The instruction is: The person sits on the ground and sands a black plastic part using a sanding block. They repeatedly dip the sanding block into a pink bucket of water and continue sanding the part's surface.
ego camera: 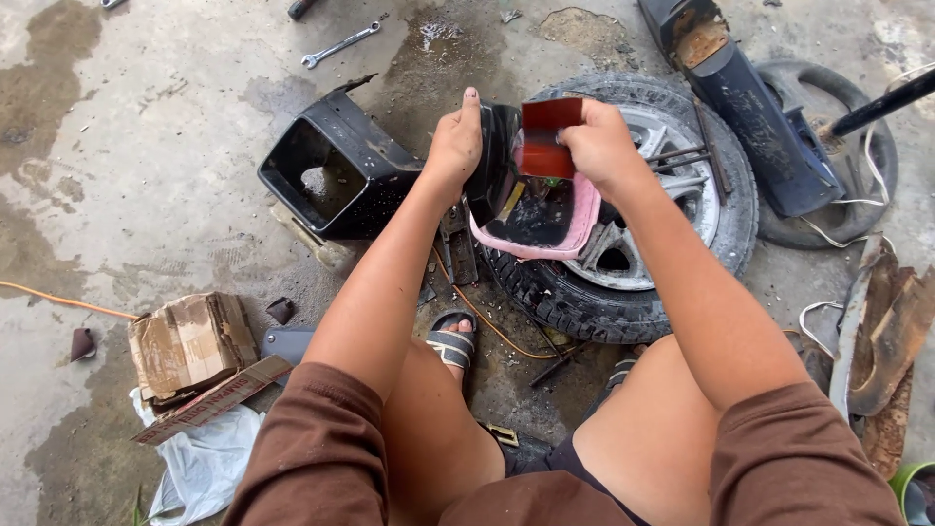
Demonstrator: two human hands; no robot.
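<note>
Tail-light assembly (526, 209), black with a pink gasket edge, is held over the wheel (633, 224) lying flat on the concrete floor (146, 146). Left hand (453, 146) has its fingers wrapped around the black housing; right hand (599, 146) pinches the red lens (545, 136) at its top. Judging by the grip, the lens is being worked at the housing, which calls for a steady left-hand hold.

floor: grey concrete floor (146, 146), stained with dark damp patches – a wet puddle (438, 34) at top centre | litter: torn cardboard box (190, 346) and white plastic bag (205, 463) lower left, wrench (339, 45) upper middle – rusty scrap (891, 341) at right edge | light: flat daylight
</note>
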